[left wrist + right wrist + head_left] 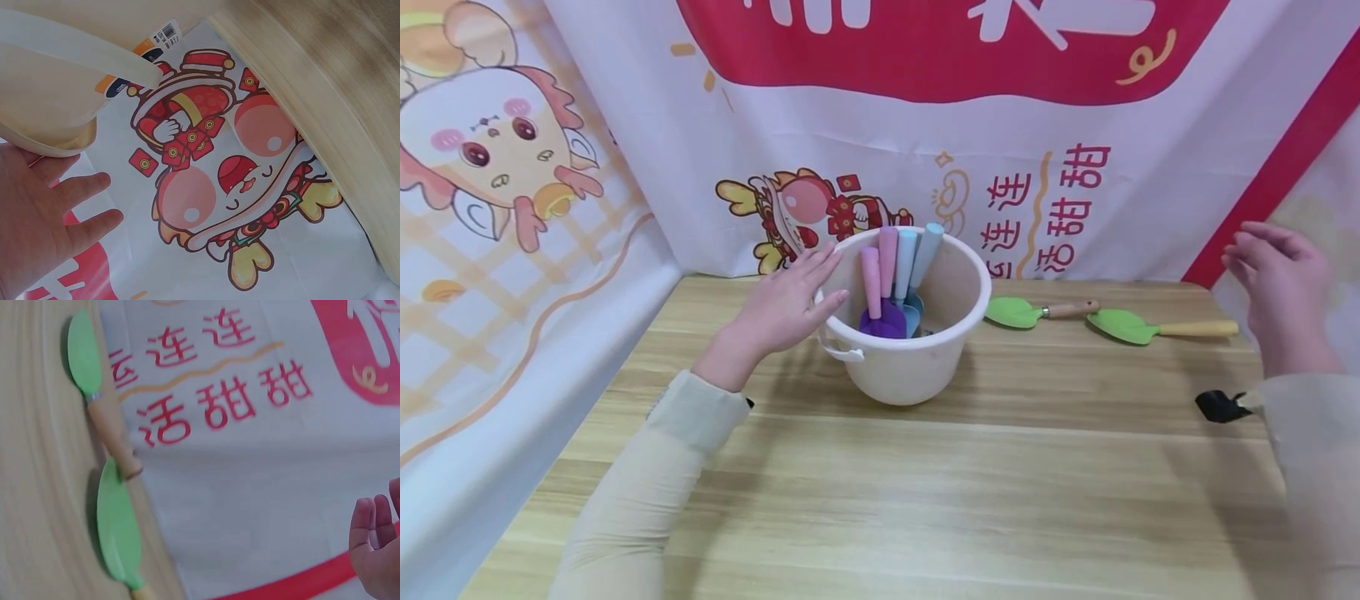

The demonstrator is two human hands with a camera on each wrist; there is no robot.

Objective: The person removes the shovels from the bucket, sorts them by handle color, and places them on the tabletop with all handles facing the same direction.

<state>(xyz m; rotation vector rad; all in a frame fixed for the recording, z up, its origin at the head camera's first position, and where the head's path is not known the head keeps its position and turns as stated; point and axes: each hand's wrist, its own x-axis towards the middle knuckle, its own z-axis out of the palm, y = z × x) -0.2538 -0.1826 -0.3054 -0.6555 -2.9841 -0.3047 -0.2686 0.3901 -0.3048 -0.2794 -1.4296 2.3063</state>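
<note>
Scoops (pixel 904 271) part-hidden by bucket (pixel 917 371), black object (pixel 1217 406) perhaps part-covered by sleeve (pixel 1311 425)

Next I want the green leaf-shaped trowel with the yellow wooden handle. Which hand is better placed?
Right, I'd judge: the right hand is raised, empty and nearer the green trowel; the left hand is at the round white plastic bucket, on its side away from the trowel.

Wood-grain surface (pixel 940 508), pale brown, faint sheen on near part. Far side: white printed cloth (pixel 677 150), lightly wrinkled; big red panel (pixel 940 71) with white strokes up top, cartoon figure (pixel 801 204) lower down, red characters (pixel 1067 212) right of it. Left: orange-checked drape (pixel 445 358) with cartoon animal (pixel 493 158). Right: diagonal red band (pixel 1270 187), pale area (pixel 1337 179) beyond. Soft shadows on surface.
</note>
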